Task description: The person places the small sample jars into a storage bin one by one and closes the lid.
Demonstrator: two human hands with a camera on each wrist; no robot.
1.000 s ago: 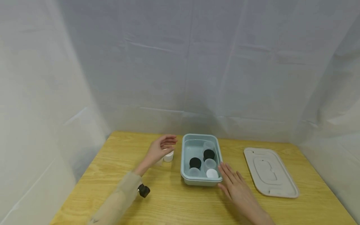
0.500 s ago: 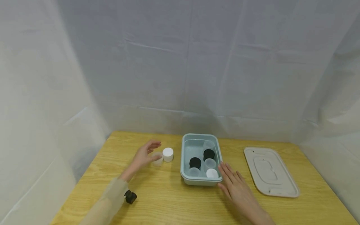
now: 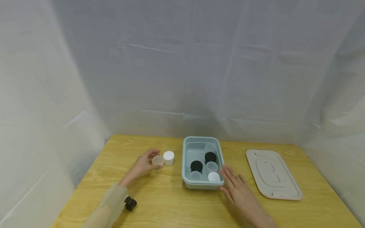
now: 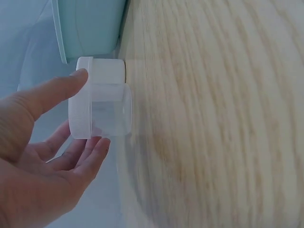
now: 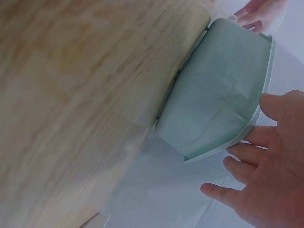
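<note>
A clear jar (image 3: 157,160) is pinched by the left hand (image 3: 143,164); the right hand (image 3: 238,190), fingers flat, steadies the bin (image 3: 188,183). A lift toward the bin seems required.

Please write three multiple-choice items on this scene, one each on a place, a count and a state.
1. Where is the white-capped jar?
A. In the bin
B. On the table, left of the bin
C. On the lid

2. How many black caps show in the bin?
A. Two
B. Four
C. None

3. What is the left hand doing?
A. Lying flat on the table
B. Holding the clear jar
C. Lifting the lid

Key:
1 B: it stands on the table, beside the clear jar.
2 A: two black caps sit among clear and white ones.
3 B: thumb and fingers close round the jar; the lid lies untouched at right.
</note>
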